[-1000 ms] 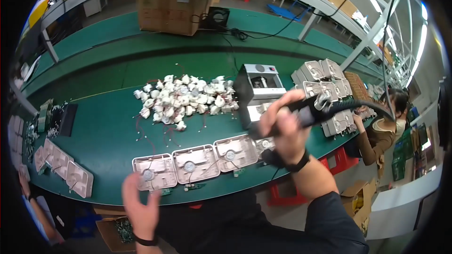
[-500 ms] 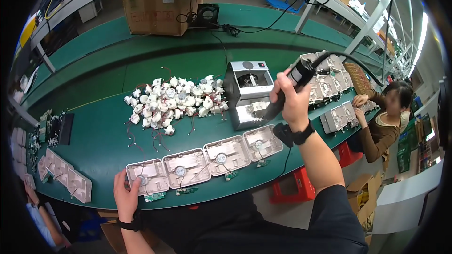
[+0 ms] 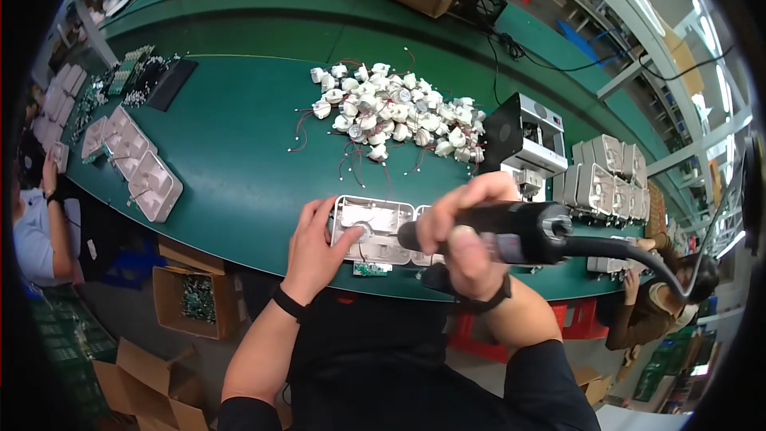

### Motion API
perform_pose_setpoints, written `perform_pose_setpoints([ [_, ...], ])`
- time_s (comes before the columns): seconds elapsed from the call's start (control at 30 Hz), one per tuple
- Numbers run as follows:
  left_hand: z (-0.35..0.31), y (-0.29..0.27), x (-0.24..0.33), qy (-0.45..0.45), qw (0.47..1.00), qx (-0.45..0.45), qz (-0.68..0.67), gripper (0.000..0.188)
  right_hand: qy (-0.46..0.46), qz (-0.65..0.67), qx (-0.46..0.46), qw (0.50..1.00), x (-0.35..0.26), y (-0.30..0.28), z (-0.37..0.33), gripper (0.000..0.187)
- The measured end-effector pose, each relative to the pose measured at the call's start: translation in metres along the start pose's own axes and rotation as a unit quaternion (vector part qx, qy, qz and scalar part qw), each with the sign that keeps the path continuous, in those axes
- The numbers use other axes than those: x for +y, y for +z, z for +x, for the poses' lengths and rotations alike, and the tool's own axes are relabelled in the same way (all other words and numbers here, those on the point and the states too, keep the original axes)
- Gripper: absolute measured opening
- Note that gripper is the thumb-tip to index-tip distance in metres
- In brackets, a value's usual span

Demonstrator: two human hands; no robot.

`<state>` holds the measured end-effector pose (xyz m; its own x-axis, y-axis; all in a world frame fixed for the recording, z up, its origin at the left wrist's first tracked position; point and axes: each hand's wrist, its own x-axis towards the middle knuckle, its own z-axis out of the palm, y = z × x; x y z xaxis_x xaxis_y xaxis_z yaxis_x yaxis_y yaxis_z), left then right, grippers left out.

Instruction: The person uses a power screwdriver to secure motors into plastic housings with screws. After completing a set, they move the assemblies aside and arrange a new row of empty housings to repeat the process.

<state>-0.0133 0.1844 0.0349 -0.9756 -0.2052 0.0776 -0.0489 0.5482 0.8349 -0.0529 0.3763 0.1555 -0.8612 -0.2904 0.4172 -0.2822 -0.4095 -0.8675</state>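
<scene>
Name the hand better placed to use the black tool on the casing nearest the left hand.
Likely right: the right hand holds the black tool, its tip near the casing; the left hand touches the casing's left end.

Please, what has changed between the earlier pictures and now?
The left hand has taken hold of the front row's left shell. The right hand has brought the black tool leftward, from near the machine toward that shell. The tool stayed gripped; the white pile stayed put.

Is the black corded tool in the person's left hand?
No: the right hand grips the black corded tool, while the left hand is at the left end of a pale housing.
</scene>
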Motion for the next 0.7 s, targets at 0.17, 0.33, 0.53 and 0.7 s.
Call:
perform_pose_setpoints([
  [0.17, -0.006, 0.006, -0.008, 0.039, 0.998, 0.037, 0.013, 0.06, 0.033, -0.054, -0.015, 0.998, 0.035, 0.008, 0.002, 0.041],
  [0.33, -0.004, 0.006, -0.007, 0.027, 0.999, 0.027, 0.01, 0.059, 0.038, -0.04, -0.011, 0.998, 0.046, 0.015, 0.007, 0.039],
  [0.53, -0.002, -0.004, 0.0, -0.03, 1.0, -0.006, 0.004, 0.06, 0.056, -0.067, -0.016, 0.996, 0.059, 0.019, 0.01, 0.038],
  [0.7, 0.006, 0.005, 0.012, -0.005, 1.0, -0.019, 0.011, 0.061, 0.031, -0.057, -0.001, 0.998, 0.053, 0.016, 0.009, 0.038],
])
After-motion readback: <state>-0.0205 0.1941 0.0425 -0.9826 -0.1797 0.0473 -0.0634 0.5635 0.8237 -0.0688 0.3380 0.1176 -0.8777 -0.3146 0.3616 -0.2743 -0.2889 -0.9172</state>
